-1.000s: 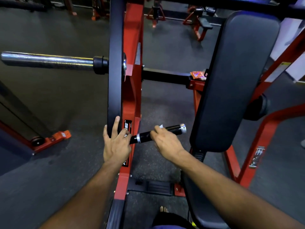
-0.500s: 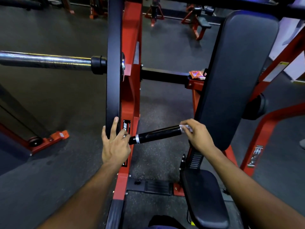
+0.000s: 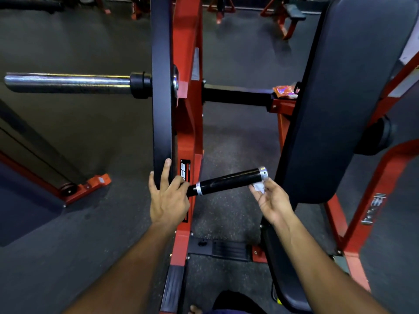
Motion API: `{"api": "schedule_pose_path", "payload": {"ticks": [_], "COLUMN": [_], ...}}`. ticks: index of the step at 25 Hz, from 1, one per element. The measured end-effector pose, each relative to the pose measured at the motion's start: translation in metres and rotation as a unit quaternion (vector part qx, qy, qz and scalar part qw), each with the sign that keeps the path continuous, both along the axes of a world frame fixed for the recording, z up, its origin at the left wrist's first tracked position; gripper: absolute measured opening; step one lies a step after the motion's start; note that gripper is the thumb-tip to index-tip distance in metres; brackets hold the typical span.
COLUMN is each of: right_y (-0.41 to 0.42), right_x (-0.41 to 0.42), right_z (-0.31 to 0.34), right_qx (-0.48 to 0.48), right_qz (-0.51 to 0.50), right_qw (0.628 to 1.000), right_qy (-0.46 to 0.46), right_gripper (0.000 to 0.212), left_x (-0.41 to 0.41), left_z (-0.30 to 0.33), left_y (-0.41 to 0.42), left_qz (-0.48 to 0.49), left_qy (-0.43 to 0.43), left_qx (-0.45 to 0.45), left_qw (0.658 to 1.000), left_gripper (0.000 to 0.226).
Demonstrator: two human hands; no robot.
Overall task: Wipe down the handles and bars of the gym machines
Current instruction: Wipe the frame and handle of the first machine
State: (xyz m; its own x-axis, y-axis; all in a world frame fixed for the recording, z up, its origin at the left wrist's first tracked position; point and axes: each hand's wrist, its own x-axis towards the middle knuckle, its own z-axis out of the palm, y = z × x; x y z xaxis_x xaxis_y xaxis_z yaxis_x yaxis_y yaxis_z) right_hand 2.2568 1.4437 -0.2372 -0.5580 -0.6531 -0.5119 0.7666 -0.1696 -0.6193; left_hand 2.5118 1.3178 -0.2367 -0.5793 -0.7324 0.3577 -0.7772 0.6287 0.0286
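Handle (image 3: 227,181): glossy black cylinder, silver end rings, centre frame. Right hand (image 3: 271,198) pinches white wipe (image 3: 259,186) just beside its 4 o'clock tip. Left hand (image 3: 168,196), fingers straight, rests on matte black bar (image 3: 161,87) at 9. Padded backrest (image 3: 340,98) at 2; chrome sleeve (image 3: 68,83) at 10.

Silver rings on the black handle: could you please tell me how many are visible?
2: one silver ring sits at the handle's inner end beside the left hand; the other caps its free end above the right hand.
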Motion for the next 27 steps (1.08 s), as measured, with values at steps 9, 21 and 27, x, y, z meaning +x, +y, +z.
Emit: {"api": "schedule_pose_path", "payload": {"ticks": [9, 21, 27], "right_y": [-0.022, -0.054, -0.001], "right_x": [0.036, 0.108, 0.055], "right_z": [-0.009, -0.020, -0.005], "right_qx": [-0.068, 0.059, 0.086], "right_qz": [-0.008, 0.120, -0.030], "right_qw": [0.995, 0.991, 0.994], "right_qy": [-0.075, 0.016, 0.067], "right_gripper": [0.031, 0.019, 0.010], "left_x": [-0.002, -0.003, -0.003], "left_z": [-0.008, -0.011, -0.006], "left_y": [-0.002, -0.003, -0.002], "left_qz": [0.006, 0.008, 0.012], "left_qy": [-0.001, -0.010, -0.024], "left_qx": [-0.035, -0.043, -0.021], "left_qw": [0.999, 0.999, 0.999], "left_gripper": [0.029, 0.025, 0.026]}}
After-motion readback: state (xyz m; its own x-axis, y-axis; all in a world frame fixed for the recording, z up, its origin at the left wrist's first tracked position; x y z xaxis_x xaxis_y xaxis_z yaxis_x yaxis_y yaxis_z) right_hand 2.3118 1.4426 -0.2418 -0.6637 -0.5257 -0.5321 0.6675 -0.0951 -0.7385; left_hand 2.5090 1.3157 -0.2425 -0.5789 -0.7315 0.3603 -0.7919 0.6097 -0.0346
